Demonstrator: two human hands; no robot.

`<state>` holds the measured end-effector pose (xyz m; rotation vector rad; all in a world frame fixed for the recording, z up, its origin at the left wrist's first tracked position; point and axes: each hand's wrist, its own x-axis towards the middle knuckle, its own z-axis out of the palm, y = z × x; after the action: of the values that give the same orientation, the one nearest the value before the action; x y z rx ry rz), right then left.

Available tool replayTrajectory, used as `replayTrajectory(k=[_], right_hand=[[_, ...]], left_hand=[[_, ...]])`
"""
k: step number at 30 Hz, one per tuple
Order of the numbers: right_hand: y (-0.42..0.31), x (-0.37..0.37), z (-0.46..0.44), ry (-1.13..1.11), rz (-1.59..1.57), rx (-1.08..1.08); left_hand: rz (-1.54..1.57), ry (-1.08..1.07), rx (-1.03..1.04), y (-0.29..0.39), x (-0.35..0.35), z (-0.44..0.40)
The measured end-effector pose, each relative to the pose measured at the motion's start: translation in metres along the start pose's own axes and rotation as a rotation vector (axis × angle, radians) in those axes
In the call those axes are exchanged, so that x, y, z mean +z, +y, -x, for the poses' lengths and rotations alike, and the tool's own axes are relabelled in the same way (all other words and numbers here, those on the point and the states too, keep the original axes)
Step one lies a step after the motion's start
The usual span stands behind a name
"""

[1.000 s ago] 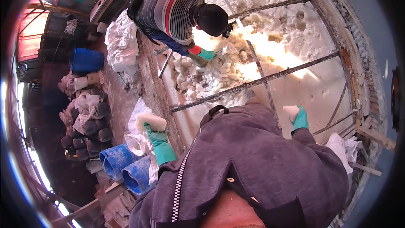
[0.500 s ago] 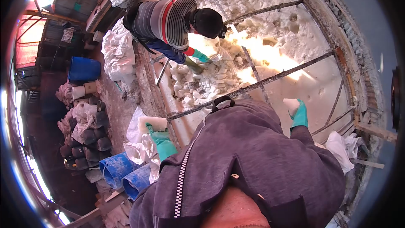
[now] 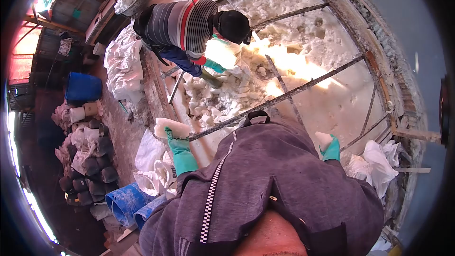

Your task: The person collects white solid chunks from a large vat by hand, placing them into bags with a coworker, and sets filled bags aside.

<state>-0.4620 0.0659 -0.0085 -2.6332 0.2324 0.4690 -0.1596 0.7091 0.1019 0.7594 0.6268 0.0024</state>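
Observation:
In a green rubber glove, my left hand is closed round a thick, pale block with a flat, slab-like shape. The block is raised beside a dark metal bar. My right hand, gloved the same way, grips a smaller whitish chunk on the other side of my body. Both hands are held out from my grey jacket, well apart from each other. What the pale material is, I cannot tell.
A co-worker in a striped top bends over a heap of white lumps inside the metal framework. White sacks lie at the left. Blue barrels and dark jugs stand lower left. More white sacks lie at right.
My left hand has risen slightly with its block. My right hand has lowered with its chunk. The view has shifted a little; the co-worker stays bent over the heap.

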Motion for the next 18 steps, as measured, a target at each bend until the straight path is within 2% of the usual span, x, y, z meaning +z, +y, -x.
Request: replayTrajectory(k=[8, 18], right_hand=[[-0.013, -0.004, 0.016, 0.053, 0.026, -0.043], [-0.010, -0.004, -0.012, 0.125, 0.025, -0.175]], left_hand=[[0.017, -0.017, -0.019, 0.002, -0.007, -0.006], [0.054, 0.018, 0.003, -0.004, -0.020, 0.012]])
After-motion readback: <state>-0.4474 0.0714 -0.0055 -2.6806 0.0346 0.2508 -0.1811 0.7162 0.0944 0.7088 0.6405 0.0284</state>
